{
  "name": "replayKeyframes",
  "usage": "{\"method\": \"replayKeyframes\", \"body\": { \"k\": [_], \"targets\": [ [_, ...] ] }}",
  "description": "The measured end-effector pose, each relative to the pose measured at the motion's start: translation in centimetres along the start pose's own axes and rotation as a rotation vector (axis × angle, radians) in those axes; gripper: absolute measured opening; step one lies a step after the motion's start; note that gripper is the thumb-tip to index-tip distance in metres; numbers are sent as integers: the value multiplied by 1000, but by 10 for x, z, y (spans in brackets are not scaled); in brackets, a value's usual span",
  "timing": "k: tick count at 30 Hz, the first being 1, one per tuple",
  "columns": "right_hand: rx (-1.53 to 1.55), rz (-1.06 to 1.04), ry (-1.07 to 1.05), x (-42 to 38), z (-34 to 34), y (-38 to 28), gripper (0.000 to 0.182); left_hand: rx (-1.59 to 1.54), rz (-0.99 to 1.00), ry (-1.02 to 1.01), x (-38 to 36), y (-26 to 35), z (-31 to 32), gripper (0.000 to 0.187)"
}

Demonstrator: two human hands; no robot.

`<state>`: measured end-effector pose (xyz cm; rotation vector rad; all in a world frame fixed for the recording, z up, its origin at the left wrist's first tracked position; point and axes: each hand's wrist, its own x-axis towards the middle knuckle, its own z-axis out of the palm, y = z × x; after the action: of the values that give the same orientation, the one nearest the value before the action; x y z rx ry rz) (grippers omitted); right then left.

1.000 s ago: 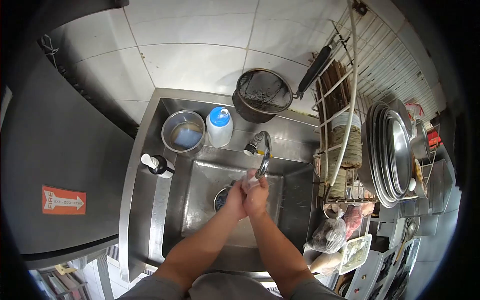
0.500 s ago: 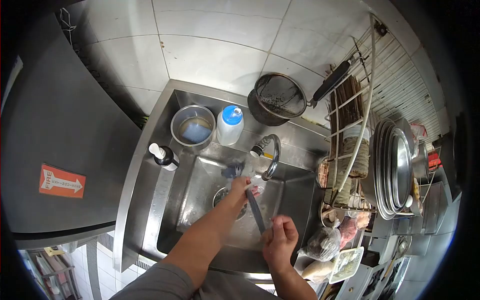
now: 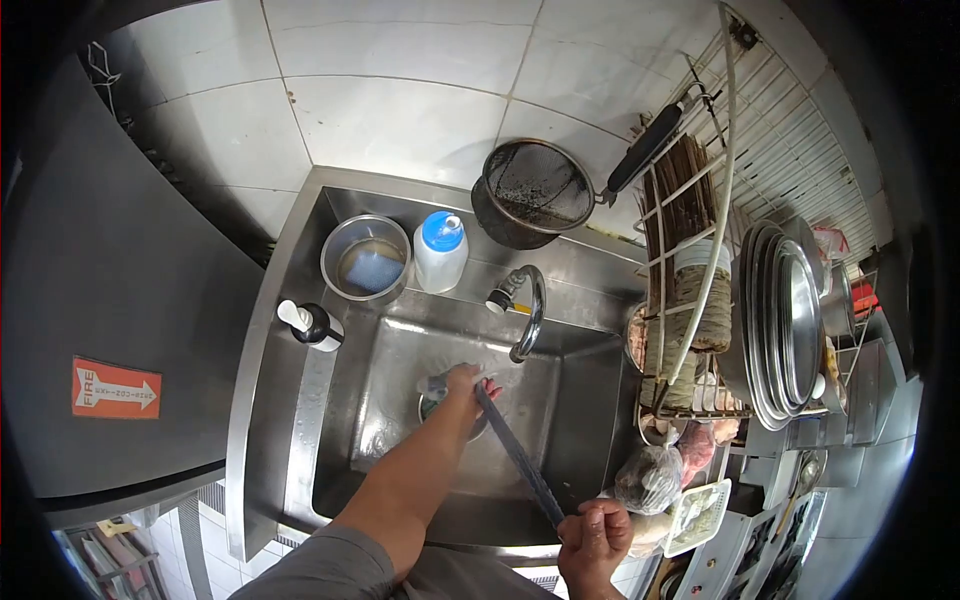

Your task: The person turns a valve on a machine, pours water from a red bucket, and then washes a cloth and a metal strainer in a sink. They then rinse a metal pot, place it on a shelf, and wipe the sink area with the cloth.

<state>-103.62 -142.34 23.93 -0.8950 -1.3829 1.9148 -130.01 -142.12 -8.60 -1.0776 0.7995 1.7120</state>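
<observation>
A long, narrow dark grey strip (image 3: 520, 452) stretches in a straight slant between my two hands; I cannot make out whether it is cloth or something stiff. My left hand (image 3: 470, 385) is closed around its upper end, low over the drain of the steel sink (image 3: 525, 400). A greyish bundle (image 3: 434, 385) shows just left of that hand, partly hidden by it. At the sink's front right edge, my right hand (image 3: 594, 535) grips the lower end with curled fingers. The curved faucet (image 3: 537, 310) stands beyond my left hand.
Along the sink's back ledge are a metal pot (image 3: 340, 262) with liquid and a blue sponge, a blue-capped bottle (image 3: 440, 265) and a black strainer (image 3: 530, 195). A pump bottle (image 3: 312, 325) sits at left. The wire rack (image 3: 715, 290) and stacked steel trays (image 3: 765, 330) crowd the right.
My right hand has moved down and right, so more of the strip shows between my hands. My left hand has shifted slightly left and down. The view has shifted slightly.
</observation>
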Motion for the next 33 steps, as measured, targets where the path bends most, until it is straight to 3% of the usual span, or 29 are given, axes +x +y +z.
{"method": "replayKeyframes", "body": {
  "k": [1,4,5,6,8,10,11,13,15,16,20,22,23,25,27,30,33],
  "targets": [
    [-4,-10,-19,-1,-4,-3,22,43,69,31,2,1,-5,20],
    [-520,-304,-122,-2,-18,-28,10,61,310,112,15,19,-15,16],
    [-516,-337,-9,-12,-35,-27,14,-12,413,143,22,36,-26,14],
    [-146,-218,77,-18,-8,-49,24,12,398,125,15,56,-34,15],
    [42,-15,78,11,8,-45,12,69,368,75,0,83,-49,20],
    [240,175,61,53,22,-25,11,108,359,-7,-8,103,-56,27],
    [294,205,-10,74,33,-8,12,265,483,-6,8,112,-65,41],
    [390,289,-118,112,62,43,14,585,987,315,20,117,-76,44],
    [527,369,-138,139,93,94,18,883,1352,538,-17,125,-81,48],
    [623,389,-129,149,109,116,20,918,1296,445,-46,126,-79,48],
    [401,343,-96,175,146,163,20,1160,1067,145,-122,114,-61,41],
    [410,328,-84,183,154,167,21,1015,1086,-180,-141,78,-42,26],
    [404,315,-101,186,155,167,22,847,1069,-295,-127,57,-40,25],
    [384,283,-133,192,152,165,24,881,1132,-438,-113,46,-40,32],
    [339,245,-115,201,144,158,25,1298,1288,-495,-102,47,-39,39],
    [362,256,-49,214,123,118,14,1669,1111,-371,-84,45,-37,34],
    [308,218,23,229,88,84,15,1699,1085,-360,-28,57,-57,40]
  ]
}}
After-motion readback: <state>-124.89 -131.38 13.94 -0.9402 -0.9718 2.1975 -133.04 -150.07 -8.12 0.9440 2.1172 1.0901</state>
